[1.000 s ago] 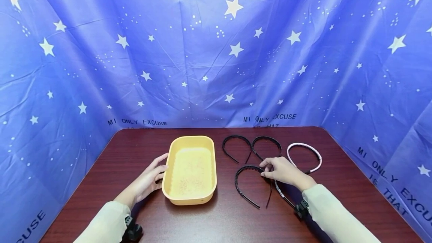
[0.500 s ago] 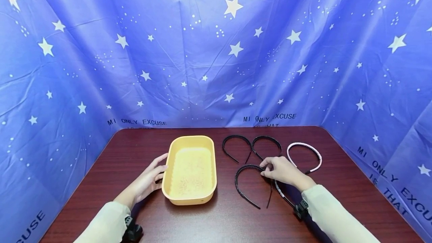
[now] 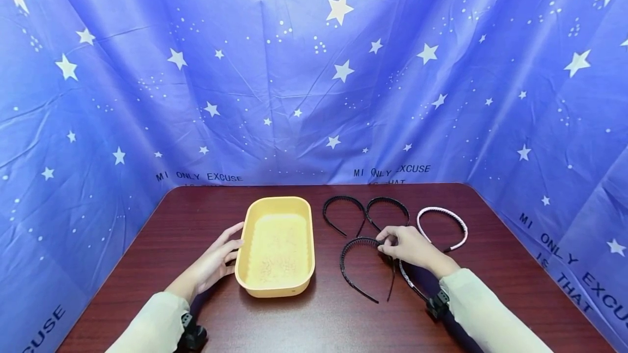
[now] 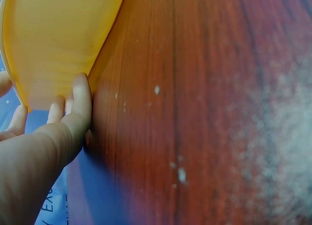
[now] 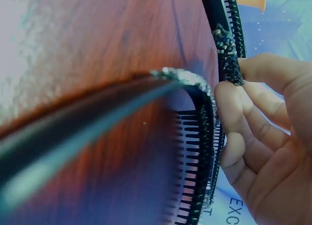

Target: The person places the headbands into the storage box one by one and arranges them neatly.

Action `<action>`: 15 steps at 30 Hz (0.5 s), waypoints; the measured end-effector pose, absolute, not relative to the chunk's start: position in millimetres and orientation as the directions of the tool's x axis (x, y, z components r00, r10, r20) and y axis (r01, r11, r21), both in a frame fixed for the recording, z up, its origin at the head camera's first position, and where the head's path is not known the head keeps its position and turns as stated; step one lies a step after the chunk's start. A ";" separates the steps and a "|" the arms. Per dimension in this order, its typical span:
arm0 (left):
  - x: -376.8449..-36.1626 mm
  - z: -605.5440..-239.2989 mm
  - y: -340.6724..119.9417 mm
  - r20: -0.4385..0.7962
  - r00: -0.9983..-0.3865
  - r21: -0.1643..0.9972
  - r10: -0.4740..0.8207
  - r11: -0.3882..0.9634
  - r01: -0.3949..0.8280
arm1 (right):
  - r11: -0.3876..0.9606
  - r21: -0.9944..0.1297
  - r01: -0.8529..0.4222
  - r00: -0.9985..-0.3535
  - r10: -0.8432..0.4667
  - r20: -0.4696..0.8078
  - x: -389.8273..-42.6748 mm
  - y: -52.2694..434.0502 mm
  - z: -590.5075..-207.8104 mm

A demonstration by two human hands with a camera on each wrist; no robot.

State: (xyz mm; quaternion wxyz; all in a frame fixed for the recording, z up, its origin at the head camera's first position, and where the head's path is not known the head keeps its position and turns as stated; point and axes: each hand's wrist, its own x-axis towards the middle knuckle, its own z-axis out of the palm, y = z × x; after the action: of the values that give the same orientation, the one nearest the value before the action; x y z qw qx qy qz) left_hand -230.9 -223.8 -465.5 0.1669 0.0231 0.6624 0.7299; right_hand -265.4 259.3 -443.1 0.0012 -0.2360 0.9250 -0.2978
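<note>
Fingers (image 5: 234,105) of the right hand (image 3: 409,247) pinch the top of a black toothed headband (image 3: 355,271), which lies on the table (image 3: 314,320) just right of the yellow tray (image 3: 250,233); whether it has left the wood I cannot tell. The left hand (image 3: 216,260) rests with relaxed fingers against the tray's left wall, steadying it. No headband lies in the tray yet, so by my judgement the work is only beginning. Two more black headbands (image 3: 343,214) (image 3: 387,211) and a pink headband (image 3: 444,227) wait behind, and a glittery one (image 5: 195,83) lies under the right wrist.
</note>
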 end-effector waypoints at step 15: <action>-231.5 -464.4 -222.9 -0.185 -0.940 0.974 0.285 -0.070 -0.213 | 0.676 -0.619 -0.399 -0.897 -0.427 0.111 -265.3 259.3 -438.6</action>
State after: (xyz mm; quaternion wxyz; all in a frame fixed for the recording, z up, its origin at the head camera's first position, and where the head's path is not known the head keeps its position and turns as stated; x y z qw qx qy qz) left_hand -231.5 -222.9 -464.4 0.1706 0.0273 0.6602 0.7310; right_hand -265.3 259.3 -438.6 0.0212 -0.2254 0.9153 -0.3331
